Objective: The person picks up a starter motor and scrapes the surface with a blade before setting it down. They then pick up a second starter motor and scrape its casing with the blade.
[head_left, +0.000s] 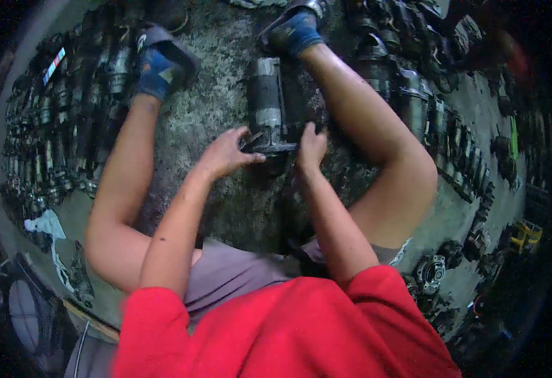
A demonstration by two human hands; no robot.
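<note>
A dark metal cylinder (267, 94) with lighter bands lies on the stained floor between my legs. Across its near end is a flat metal flange (276, 149). My left hand (228, 152) is at the flange's left side, thumb and fingers bent around its edge. On the right side, my right hand (312, 146) is closed at the flange's other end; what lies inside its fingers is hidden.
Rows of metal cylinders and parts line the floor at the left (55, 138) and right (414, 107). A white cloth (48, 223) lies at the lower left. Round metal parts (433, 271) and a yellow object (526, 236) are at the lower right.
</note>
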